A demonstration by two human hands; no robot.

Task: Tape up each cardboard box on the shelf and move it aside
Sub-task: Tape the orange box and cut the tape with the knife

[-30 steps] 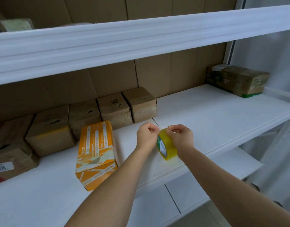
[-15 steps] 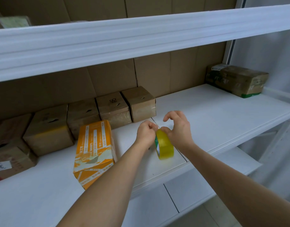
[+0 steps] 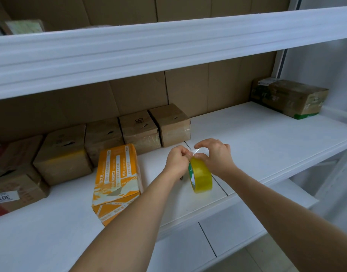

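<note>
Right now both hands sit over the middle of the shelf [image 3: 266, 146], working a roll of yellowish clear tape [image 3: 200, 177] that hangs in the air just above the board. The left hand [image 3: 177, 160] is curled, its fingertips pinching at the top of the roll where the free end starts. The right hand [image 3: 217, 156] arches over the roll, thumb and forefinger nipping a short, glinting tab of loose tape [image 3: 196, 150]; the other fingers are bent loosely above it.

To my eye the step in hand is freeing the tape end before sealing the orange box [image 3: 116, 181], which lies just left of the hands near the shelf's front edge. Doing it well likely means holding the roll steady with one hand while peeling the tab straight along the roll, not sideways, so the film does not split into a sliver or fold back onto itself.

Behind, a row of brown cardboard boxes [image 3: 137, 128] stands against the back wall, and one more box [image 3: 288, 97] sits well apart at the far right.

Readable writing is scarce: a white sticker [image 3: 5, 197] at the far left shows "3011" upside down, and the orange box carries white strips of print too small to make out
</note>
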